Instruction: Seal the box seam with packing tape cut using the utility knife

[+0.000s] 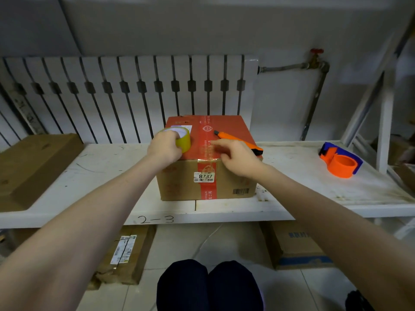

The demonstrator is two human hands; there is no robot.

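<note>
A cardboard box (224, 129) with a red top and a red tape strip over its middle seam stands on the white shelf (89, 167). My left hand (164, 150) grips a yellowish roll of packing tape (184, 140) resting on the box's near-left top. My right hand (238, 157) hovers at the box's near edge, fingers loosely spread and index finger pointing left onto the seam; whether it pinches the tape end is unclear. An orange utility knife (235, 140) lies on the box top just behind my right hand, blade end pointing away to the left.
An orange and blue tape dispenser (341, 161) sits on the shelf to the right. A flat brown carton (33, 162) lies at the left. A radiator (134, 90) stands behind. More cartons (294, 245) lie on the floor below, near my knees (208, 286).
</note>
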